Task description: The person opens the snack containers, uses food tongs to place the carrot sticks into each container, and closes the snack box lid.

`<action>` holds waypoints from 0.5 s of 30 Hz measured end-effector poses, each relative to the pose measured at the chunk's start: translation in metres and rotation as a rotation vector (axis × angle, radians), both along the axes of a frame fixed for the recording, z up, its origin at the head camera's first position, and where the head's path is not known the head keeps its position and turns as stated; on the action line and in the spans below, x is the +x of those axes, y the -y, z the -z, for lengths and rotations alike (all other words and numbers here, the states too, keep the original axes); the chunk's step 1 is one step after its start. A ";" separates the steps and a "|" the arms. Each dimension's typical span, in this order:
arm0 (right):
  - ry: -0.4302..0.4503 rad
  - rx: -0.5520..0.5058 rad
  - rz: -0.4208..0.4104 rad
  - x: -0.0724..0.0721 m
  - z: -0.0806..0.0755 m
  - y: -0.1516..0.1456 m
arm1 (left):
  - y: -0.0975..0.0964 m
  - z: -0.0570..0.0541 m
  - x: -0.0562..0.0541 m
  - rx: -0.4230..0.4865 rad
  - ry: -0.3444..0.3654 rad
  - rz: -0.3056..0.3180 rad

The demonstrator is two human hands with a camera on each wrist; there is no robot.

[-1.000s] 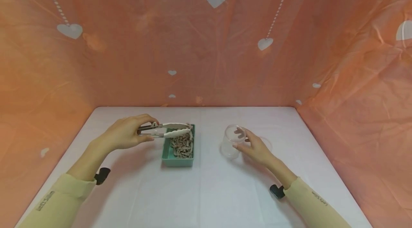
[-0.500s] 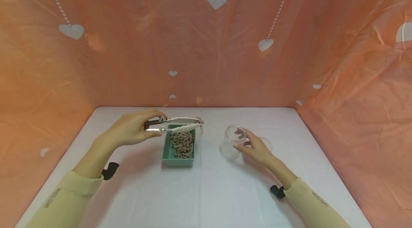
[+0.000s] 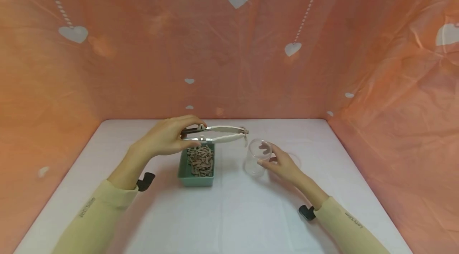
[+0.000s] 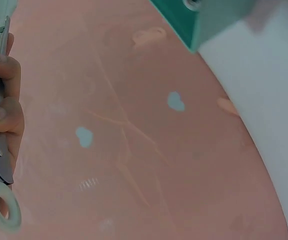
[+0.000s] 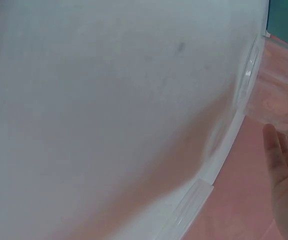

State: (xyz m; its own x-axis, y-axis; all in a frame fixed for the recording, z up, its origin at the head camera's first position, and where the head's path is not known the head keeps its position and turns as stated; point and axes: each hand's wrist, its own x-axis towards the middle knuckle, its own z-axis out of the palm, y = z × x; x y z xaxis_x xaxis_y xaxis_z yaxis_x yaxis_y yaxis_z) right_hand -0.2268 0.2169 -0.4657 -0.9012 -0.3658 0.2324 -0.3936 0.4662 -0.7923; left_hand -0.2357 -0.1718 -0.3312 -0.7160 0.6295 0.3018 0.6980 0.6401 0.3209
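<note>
In the head view my left hand (image 3: 172,136) grips metal tongs (image 3: 227,138) with pale tips, held level above the table. Pinched at their far end are a few brown, twisted strips (image 3: 245,131), one dangling. They hang just left of and above the rim of a clear plastic jar (image 3: 255,162). My right hand (image 3: 287,168) holds that jar from its right side, thumb in front and fingers behind. Below the tongs stands a green tray (image 3: 198,182) with a heap of similar brown strips (image 3: 201,162). The left wrist view shows fingers curled on the tongs' handle (image 4: 3,160).
A faint clear round lid (image 3: 297,160) lies on the white table (image 3: 229,214) just right of the jar, partly behind my right hand. Orange cloth (image 3: 222,59) with pale hearts closes off the back and both sides.
My left hand has carried the tongs up and rightward from the tray to near the jar, with brown strips in their tips. The right hand and jar have stayed put.
</note>
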 end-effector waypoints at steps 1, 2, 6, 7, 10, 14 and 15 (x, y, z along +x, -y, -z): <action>-0.003 0.000 -0.002 0.000 0.000 0.000 | -0.004 -0.001 -0.001 0.006 0.002 0.013; -0.005 0.000 -0.006 0.000 0.000 0.000 | -0.008 -0.001 -0.002 0.011 0.004 0.023; -0.019 0.006 -0.010 0.000 0.000 0.000 | -0.023 -0.002 -0.005 0.032 0.026 0.064; -0.019 0.009 -0.009 0.001 0.000 0.000 | -0.027 -0.002 -0.006 0.037 0.027 0.070; -0.012 0.023 0.001 0.001 -0.001 -0.001 | -0.037 0.000 -0.010 0.023 0.030 0.069; -0.006 0.031 0.004 0.002 -0.002 -0.001 | -0.048 0.004 -0.015 -0.015 0.048 0.071; -0.010 0.029 0.001 0.001 -0.002 -0.001 | -0.050 0.005 -0.016 -0.020 0.058 0.076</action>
State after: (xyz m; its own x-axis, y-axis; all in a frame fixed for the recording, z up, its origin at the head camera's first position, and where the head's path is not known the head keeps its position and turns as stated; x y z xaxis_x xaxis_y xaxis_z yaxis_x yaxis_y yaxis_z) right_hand -0.2256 0.2182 -0.4638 -0.8993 -0.3713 0.2312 -0.4011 0.4892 -0.7745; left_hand -0.2518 -0.1220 -0.3361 -0.6817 0.6884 0.2478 0.7256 0.5925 0.3499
